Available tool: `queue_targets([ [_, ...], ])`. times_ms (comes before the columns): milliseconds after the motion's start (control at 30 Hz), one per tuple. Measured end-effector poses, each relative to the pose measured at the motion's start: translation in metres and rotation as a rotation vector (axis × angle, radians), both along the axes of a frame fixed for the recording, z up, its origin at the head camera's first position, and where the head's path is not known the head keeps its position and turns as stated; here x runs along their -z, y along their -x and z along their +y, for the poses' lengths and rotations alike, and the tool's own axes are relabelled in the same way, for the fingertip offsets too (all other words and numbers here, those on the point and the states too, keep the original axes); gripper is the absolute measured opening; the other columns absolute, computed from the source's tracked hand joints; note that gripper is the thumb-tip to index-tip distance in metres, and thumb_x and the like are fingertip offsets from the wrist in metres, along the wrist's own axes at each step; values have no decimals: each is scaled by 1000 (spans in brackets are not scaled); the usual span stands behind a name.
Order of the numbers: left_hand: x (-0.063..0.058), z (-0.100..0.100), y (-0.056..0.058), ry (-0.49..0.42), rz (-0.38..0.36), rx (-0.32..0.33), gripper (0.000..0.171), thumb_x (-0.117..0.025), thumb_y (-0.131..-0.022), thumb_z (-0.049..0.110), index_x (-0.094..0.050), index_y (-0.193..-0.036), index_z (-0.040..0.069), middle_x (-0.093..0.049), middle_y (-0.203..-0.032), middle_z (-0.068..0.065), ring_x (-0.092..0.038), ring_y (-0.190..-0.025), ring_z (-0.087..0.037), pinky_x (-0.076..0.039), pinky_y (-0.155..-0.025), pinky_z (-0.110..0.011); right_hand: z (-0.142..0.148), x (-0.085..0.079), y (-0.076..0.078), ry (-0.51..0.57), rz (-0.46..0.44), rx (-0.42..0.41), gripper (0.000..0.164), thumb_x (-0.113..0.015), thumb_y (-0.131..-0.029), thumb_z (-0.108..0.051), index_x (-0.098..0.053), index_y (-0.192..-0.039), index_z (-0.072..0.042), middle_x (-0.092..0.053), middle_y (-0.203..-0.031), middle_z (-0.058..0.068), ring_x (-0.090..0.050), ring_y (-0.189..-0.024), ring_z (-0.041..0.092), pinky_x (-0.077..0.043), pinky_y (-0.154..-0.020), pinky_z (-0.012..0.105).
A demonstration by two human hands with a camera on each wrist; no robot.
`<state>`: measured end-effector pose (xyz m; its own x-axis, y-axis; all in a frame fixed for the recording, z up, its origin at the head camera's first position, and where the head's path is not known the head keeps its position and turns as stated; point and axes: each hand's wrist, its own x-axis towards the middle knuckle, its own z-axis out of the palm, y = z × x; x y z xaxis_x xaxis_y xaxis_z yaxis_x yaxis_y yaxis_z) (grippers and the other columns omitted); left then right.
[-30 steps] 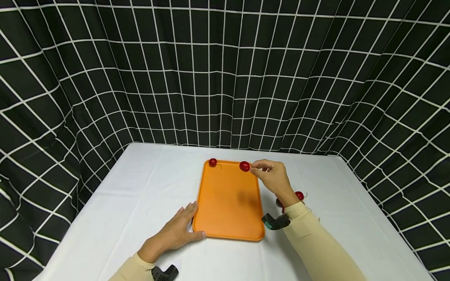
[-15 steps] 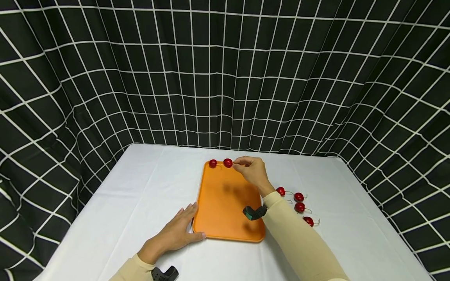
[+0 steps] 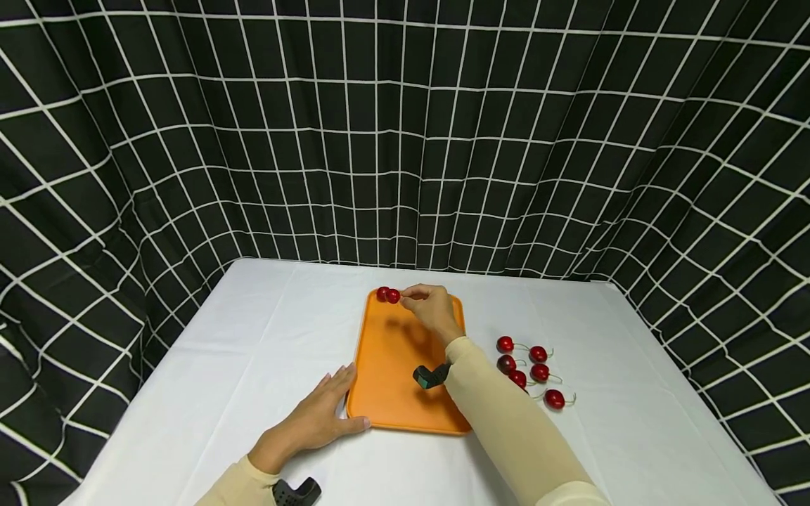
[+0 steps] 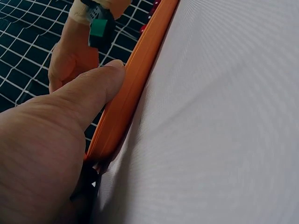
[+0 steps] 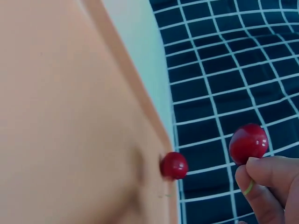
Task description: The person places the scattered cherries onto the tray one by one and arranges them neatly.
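Observation:
My right hand (image 3: pixel 432 309) pinches a red cherry (image 3: pixel 394 296) by its stem over the far left corner of the orange tray (image 3: pixel 386 372). Thumb and fingertips close on the green stem in the right wrist view, with the held cherry (image 5: pixel 248 143) hanging clear of the tray. Another cherry (image 5: pixel 174 165) lies at that corner; the held one overlaps it in the head view. Flat along the tray's near left corner lies my left hand (image 3: pixel 316 414), fingers straight, thumb at the near rim. The left wrist view shows the left thumb (image 4: pixel 91 91) against the orange rim.
Several cherries with stems, among them one cherry (image 3: pixel 555 399), lie on the white cloth-covered table (image 3: pixel 266 337) right of the tray; the right sleeve partly hides the group. A black curtain (image 3: pixel 405 140) with a white grid surrounds the table's back and sides.
My right hand has carried the held cherry leftward along the tray's far edge to beside the other cherry. More of the cherries at right are uncovered. The left hand stays put.

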<state>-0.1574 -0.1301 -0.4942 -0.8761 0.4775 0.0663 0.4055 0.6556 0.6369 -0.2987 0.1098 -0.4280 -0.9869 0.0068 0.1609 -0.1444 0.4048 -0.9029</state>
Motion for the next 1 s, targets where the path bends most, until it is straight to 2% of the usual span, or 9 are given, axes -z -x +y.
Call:
queue_targets([
  [300, -1, -2, -2, 16, -35, -16, 105, -66, -78, 66, -26, -151, 1, -23, -156, -9, -17, -143, -23, -8, -117, -41, -15, 16, 13, -68, -30, 37, 1, -78, -81, -13, -78, -82, -12, -71, -80, -3, -61, -79, 18, -52, -66, 30],
  [400, -1, -1, -2, 11, -26, -16, 105, -66, -79, 66, -27, -151, 0, -23, -156, -11, -17, -143, -25, -9, -116, -43, -21, 18, 16, -108, -29, 55, 3, -79, -80, -14, -78, -82, -12, -70, -82, -3, -60, -79, 18, -52, -67, 30],
  [567, -2, -1, 0, 15, 0, -10, 104, -66, -80, 65, -28, -150, -2, -24, -156, -12, -19, -143, -26, -10, -116, -43, -30, 24, 24, -157, -43, 118, 5, -79, -80, -15, -79, -83, -12, -70, -85, -3, -58, -83, 19, -49, -73, 31],
  [733, -1, -1, 1, 19, -11, -11, 105, -65, -80, 66, -27, -150, -1, -23, -156, -12, -18, -143, -26, -10, -116, -44, -36, 32, 29, -200, -69, 182, 4, -81, -79, -16, -79, -81, -14, -71, -85, -5, -57, -88, 18, -48, -74, 30],
  [1000, 0, 0, 1, 25, -23, -28, 104, -66, -79, 66, -28, -151, 1, -23, -157, -9, -17, -143, -24, -11, -116, -43, -39, 38, 36, -235, -93, 183, 4, -81, -78, -18, -78, -78, -16, -71, -85, -4, -57, -89, 20, -48, -79, 31],
])
